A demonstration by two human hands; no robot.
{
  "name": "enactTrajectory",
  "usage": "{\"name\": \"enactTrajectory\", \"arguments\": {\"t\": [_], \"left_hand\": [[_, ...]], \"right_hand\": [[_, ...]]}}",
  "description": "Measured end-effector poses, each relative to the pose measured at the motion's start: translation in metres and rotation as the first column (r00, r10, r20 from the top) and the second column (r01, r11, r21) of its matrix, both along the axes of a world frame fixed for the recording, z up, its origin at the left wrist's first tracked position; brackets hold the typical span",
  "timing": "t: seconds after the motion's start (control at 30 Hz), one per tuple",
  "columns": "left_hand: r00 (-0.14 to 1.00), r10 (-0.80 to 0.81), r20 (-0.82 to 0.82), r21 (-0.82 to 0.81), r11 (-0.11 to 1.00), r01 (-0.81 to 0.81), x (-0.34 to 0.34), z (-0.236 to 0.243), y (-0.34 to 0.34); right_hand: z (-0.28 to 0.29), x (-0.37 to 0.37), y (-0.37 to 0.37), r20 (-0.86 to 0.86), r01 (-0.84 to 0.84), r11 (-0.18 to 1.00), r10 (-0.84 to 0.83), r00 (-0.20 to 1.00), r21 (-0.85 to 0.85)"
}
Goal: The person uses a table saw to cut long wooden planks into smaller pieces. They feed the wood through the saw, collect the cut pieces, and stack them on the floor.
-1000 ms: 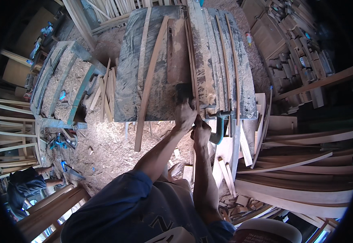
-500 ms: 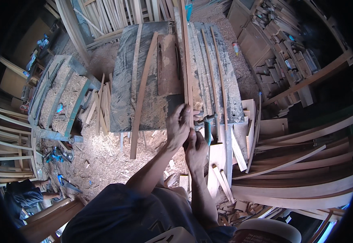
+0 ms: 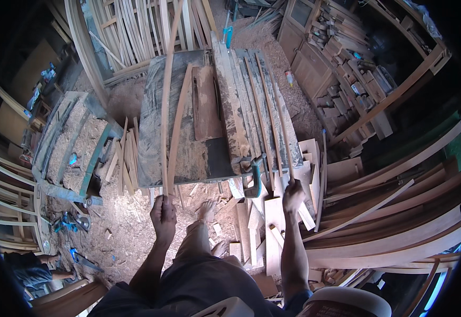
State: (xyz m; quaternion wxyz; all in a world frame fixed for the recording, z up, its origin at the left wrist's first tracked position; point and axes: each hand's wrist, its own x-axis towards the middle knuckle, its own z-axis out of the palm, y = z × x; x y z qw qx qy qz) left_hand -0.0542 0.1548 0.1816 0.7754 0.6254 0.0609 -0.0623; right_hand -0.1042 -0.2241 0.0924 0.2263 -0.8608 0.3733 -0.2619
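My left hand (image 3: 163,216) is closed round the near end of a long thin wooden strip (image 3: 166,90), which reaches away over the left part of the saw table (image 3: 148,148). Off the table's near right corner, my right hand (image 3: 294,196) is closed on the end of another wooden strip (image 3: 278,116) lying along the table's right side. Between the hands stands a wooden fence (image 3: 228,100), held at its near end by a green clamp (image 3: 256,179). Left of that fence is a rust-brown plate (image 3: 204,100) with a dark slot beside it.
Another strip (image 3: 181,127) lies on the table beside the left one. Long boards lean behind the table. Offcuts (image 3: 275,211) stand below its near right corner, and curved planks (image 3: 389,248) are stacked right. Sawdust covers the floor around my feet. Another person (image 3: 27,272) is at the lower left.
My hands, earlier together at the fence on a strip, have parted. The left has moved left with a strip; the right has moved right onto a strip end. The view has shifted too.
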Motion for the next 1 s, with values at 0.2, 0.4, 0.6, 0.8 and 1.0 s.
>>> {"name": "enactTrajectory", "arguments": {"t": [0.2,0.4,0.6,0.8,1.0], "left_hand": [[0.995,-0.041,0.090,0.182,0.983,0.024,-0.034,-0.011,0.008],[0.999,0.003,-0.042,0.068,0.998,0.000,-0.037,-0.009,0.009],[0.997,-0.049,0.055,0.105,0.994,0.043,-0.025,-0.004,0.009],[0.977,-0.119,0.180,0.154,0.984,0.092,-0.032,0.002,-0.006],[0.816,-0.532,0.225,0.442,0.802,0.401,-0.057,0.014,-0.041]], "right_hand": [[-0.043,0.080,-0.028,-0.118,-0.048,0.985,0.068,0.991,0.164],[-0.011,0.092,-0.027,-0.104,-0.022,0.989,0.038,0.994,0.148],[0.000,0.086,-0.025,-0.300,0.008,0.996,0.018,0.954,0.086],[0.016,0.023,-0.014,-0.085,-0.013,0.986,0.027,0.996,0.164],[0.093,-0.124,0.046,0.315,-0.023,0.997,0.000,0.949,0.069]]}}
